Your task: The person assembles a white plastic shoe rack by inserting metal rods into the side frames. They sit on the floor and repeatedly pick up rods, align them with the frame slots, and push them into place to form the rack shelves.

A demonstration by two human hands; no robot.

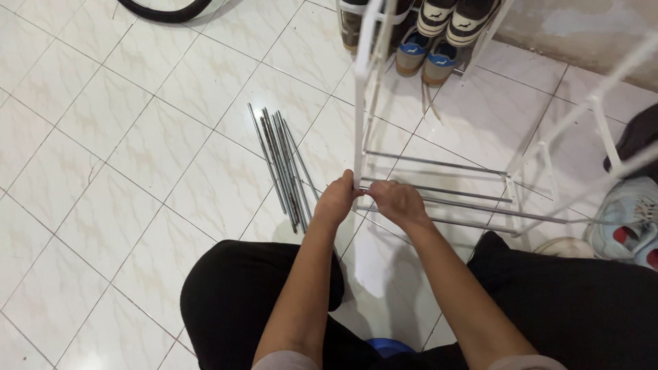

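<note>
My left hand and my right hand meet at the lower left corner of a white shoe-rack frame. Both grip around the end of a thin metal rod where it joins the white upright. Two more rods span the frame above and below it. A bundle of several loose metal rods lies on the tiled floor just left of my left hand.
Pairs of shoes stand on another rack at the top. A light sneaker and a dark bag sit at the right. A black hose curves at the top left. My knees in black trousers fill the bottom.
</note>
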